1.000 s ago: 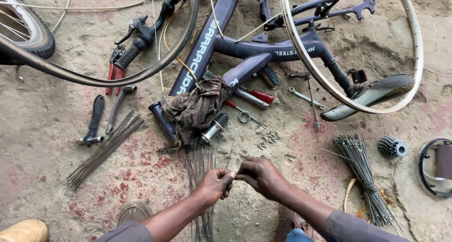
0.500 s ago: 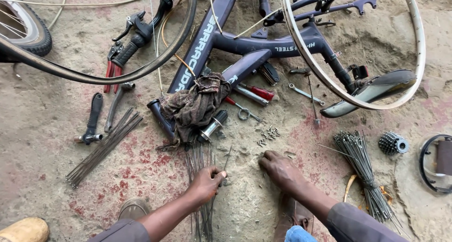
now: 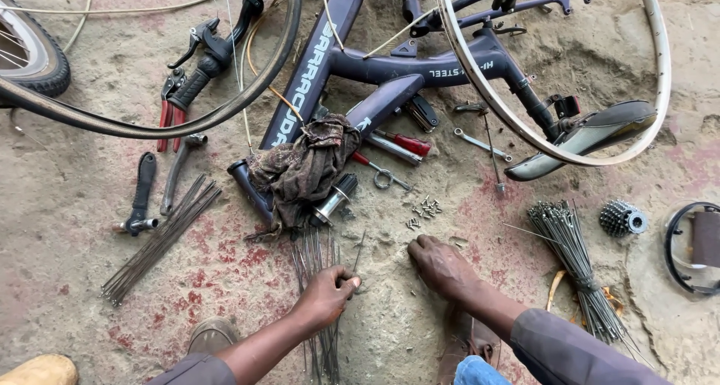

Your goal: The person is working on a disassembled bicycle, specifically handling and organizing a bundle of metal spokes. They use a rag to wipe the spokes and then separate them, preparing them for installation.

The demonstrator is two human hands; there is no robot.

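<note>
Left hand (image 3: pixel 326 295) is pinched around a single thin spoke (image 3: pixel 355 259), which sticks up and away from the fist, over the loose spokes (image 3: pixel 313 259) lying on the ground. Right hand (image 3: pixel 441 265) is palm-down on the dirt, fingers spread flat, holding nothing visible; fingertips just short of the small pile of spoke nipples (image 3: pixel 424 211). Rag (image 3: pixel 304 167) drapes the bike frame (image 3: pixel 375 62) beyond; tied spoke bundle (image 3: pixel 571 259) sits to the right.
</note>
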